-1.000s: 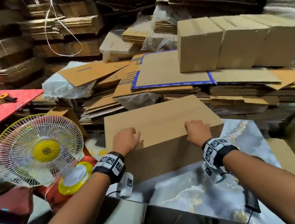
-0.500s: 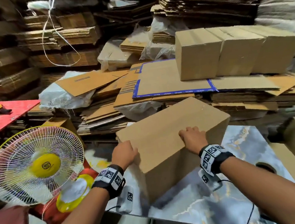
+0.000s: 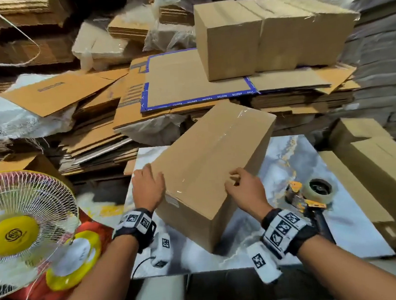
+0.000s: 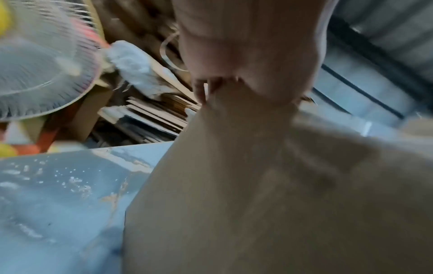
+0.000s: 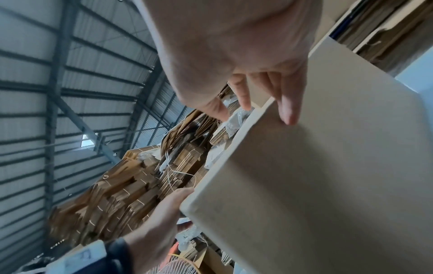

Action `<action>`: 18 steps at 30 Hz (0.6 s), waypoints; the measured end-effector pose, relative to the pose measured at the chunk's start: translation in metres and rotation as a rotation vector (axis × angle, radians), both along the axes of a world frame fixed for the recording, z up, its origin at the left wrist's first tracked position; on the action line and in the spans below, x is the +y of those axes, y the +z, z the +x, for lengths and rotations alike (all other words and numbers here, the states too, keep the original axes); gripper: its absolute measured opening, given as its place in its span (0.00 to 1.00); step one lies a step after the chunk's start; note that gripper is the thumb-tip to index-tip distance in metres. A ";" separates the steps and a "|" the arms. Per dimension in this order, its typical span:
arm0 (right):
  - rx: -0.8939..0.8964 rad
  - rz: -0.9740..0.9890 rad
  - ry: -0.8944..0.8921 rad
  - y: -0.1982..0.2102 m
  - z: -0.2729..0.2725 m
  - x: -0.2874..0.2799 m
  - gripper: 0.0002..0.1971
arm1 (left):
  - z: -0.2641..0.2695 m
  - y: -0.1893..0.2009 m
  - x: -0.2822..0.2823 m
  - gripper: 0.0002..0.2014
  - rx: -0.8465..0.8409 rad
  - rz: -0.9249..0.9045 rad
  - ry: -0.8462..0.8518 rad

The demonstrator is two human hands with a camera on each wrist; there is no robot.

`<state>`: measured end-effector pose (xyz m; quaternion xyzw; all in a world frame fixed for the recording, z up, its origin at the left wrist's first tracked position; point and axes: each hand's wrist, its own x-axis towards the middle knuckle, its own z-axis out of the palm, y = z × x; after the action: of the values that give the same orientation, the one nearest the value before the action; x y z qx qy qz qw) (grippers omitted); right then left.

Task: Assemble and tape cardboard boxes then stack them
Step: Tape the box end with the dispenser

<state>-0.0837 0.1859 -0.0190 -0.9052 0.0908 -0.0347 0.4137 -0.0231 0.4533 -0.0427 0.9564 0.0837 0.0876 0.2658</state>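
A closed cardboard box (image 3: 212, 163) sits angled on the marble table (image 3: 287, 157), with clear tape running along its top seam. My left hand (image 3: 147, 187) lies flat against the box's near left side; in the left wrist view the fingers (image 4: 201, 90) press on the box (image 4: 257, 185), though that view is blurred. My right hand (image 3: 240, 184) rests on the box's near right top edge. In the right wrist view its straight fingers (image 5: 288, 103) straddle that edge of the box (image 5: 328, 176). A tape dispenser (image 3: 314, 195) lies on the table to the right of my right hand.
Three assembled boxes (image 3: 266, 33) stand in a row on flat cardboard stacks (image 3: 187, 89) behind the table. More boxes (image 3: 383, 170) lie at the table's right edge. A white and yellow fan (image 3: 21, 232) stands close on the left.
The box has been turned on the table, so its taped seam now faces up and it lies at an angle. Both hands shifted to its near corners.
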 end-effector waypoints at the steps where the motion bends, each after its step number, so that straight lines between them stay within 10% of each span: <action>1: 0.021 0.023 0.036 -0.005 -0.004 0.002 0.20 | -0.005 -0.005 -0.008 0.27 -0.004 0.002 0.030; 13: 0.000 0.143 -0.001 -0.018 -0.013 -0.101 0.30 | -0.064 -0.002 -0.091 0.17 0.049 -0.226 -0.056; 18: -0.013 0.212 0.037 -0.033 -0.006 -0.123 0.29 | -0.067 0.006 -0.120 0.27 -0.047 -0.016 -0.185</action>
<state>-0.0896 0.0633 -0.0520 -0.8577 0.0744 -0.0234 0.5081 -0.0897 0.3336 -0.0366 0.9556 -0.0104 0.0845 0.2822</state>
